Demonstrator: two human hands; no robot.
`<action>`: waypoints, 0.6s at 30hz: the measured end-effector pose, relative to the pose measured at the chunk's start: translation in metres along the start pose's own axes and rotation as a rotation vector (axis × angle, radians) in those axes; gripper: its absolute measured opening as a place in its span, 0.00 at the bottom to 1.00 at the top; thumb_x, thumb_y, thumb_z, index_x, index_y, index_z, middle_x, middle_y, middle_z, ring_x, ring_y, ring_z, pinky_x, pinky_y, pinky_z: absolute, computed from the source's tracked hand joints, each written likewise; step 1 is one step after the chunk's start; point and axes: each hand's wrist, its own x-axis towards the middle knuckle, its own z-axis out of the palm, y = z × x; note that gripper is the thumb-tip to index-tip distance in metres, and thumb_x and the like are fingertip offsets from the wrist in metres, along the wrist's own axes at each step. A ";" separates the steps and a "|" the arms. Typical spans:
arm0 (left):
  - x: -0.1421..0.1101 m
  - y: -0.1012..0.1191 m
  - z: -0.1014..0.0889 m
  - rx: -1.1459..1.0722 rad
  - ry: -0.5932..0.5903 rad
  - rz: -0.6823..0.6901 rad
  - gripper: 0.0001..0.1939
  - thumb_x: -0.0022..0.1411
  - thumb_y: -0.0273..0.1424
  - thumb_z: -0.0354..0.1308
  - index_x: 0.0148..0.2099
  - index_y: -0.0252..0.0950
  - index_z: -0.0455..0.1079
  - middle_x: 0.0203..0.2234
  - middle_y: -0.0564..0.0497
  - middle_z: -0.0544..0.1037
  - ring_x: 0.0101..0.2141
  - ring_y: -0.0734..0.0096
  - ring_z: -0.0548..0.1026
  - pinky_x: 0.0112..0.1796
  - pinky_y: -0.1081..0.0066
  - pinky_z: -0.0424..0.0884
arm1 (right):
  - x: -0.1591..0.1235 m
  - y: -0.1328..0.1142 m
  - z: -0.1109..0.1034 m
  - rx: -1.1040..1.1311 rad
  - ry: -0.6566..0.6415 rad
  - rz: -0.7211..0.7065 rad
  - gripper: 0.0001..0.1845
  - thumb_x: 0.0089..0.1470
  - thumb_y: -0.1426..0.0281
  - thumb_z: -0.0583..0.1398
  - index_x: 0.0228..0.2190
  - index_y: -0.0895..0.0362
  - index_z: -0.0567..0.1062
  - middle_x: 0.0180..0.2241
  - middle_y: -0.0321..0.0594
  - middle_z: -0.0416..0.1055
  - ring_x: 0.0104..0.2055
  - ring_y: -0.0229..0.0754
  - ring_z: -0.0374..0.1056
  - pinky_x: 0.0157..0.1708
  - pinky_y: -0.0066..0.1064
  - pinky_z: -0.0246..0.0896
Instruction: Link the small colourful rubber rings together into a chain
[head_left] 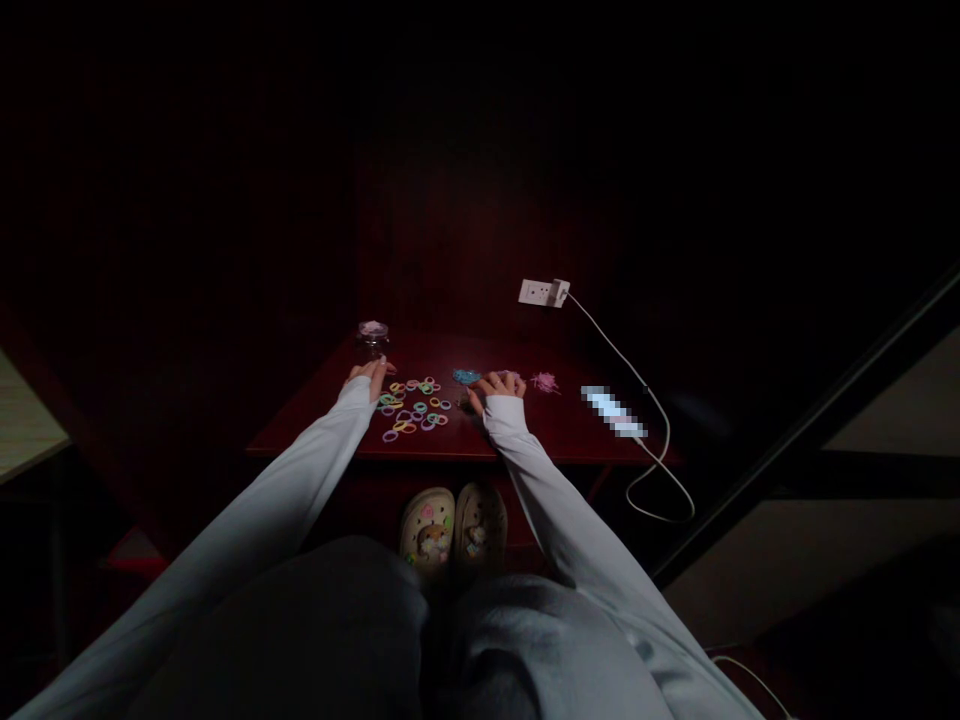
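Observation:
Several small coloured rubber bands [412, 408] lie scattered on a dark red table [555, 430], between my two hands. My left hand [369, 374] rests at the left edge of the scatter, fingers curled down, just below a small glass jar [373, 337] with pale pink contents. My right hand [496, 386] lies to the right of the bands, fingers bent onto the tabletop beside a small blue piece [466, 376]. A little pink bundle [545, 381] sits just right of that hand. The scene is dim, and what the fingers hold is too small to see.
A phone [613, 411] lies on the right of the table, its white cable [654, 400] running to a wall socket [543, 292]. My feet in decorated clogs [452, 525] show under the table. Dark walls surround; a dark rail [810, 420] slants at right.

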 end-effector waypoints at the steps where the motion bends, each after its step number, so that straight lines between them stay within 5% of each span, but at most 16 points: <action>1: 0.001 0.002 0.000 -0.028 -0.007 -0.039 0.34 0.75 0.47 0.33 0.46 0.39 0.81 0.48 0.43 0.84 0.52 0.52 0.78 0.59 0.55 0.69 | 0.000 -0.002 0.000 0.013 -0.008 -0.023 0.16 0.71 0.60 0.57 0.49 0.51 0.82 0.51 0.45 0.77 0.55 0.53 0.60 0.57 0.42 0.47; 6: -0.007 0.015 0.002 -0.246 -0.088 -0.011 0.38 0.73 0.55 0.32 0.44 0.41 0.81 0.49 0.45 0.85 0.54 0.54 0.79 0.61 0.58 0.71 | -0.005 -0.021 0.001 0.134 -0.105 -0.245 0.20 0.69 0.53 0.60 0.54 0.48 0.81 0.53 0.43 0.75 0.54 0.50 0.63 0.54 0.38 0.56; 11: -0.019 0.021 0.004 -0.131 -0.267 0.170 0.34 0.67 0.60 0.47 0.54 0.43 0.80 0.54 0.48 0.83 0.58 0.54 0.77 0.64 0.59 0.68 | -0.007 -0.040 0.000 0.167 -0.214 -0.375 0.36 0.60 0.42 0.64 0.63 0.45 0.74 0.62 0.43 0.70 0.59 0.52 0.63 0.60 0.44 0.59; 18: -0.021 0.018 0.011 -0.039 -0.289 0.219 0.34 0.72 0.57 0.43 0.63 0.43 0.76 0.68 0.47 0.72 0.73 0.49 0.58 0.72 0.46 0.50 | 0.002 -0.060 0.028 0.219 -0.259 -0.381 0.48 0.65 0.41 0.57 0.72 0.60 0.61 0.74 0.55 0.55 0.75 0.53 0.52 0.72 0.43 0.53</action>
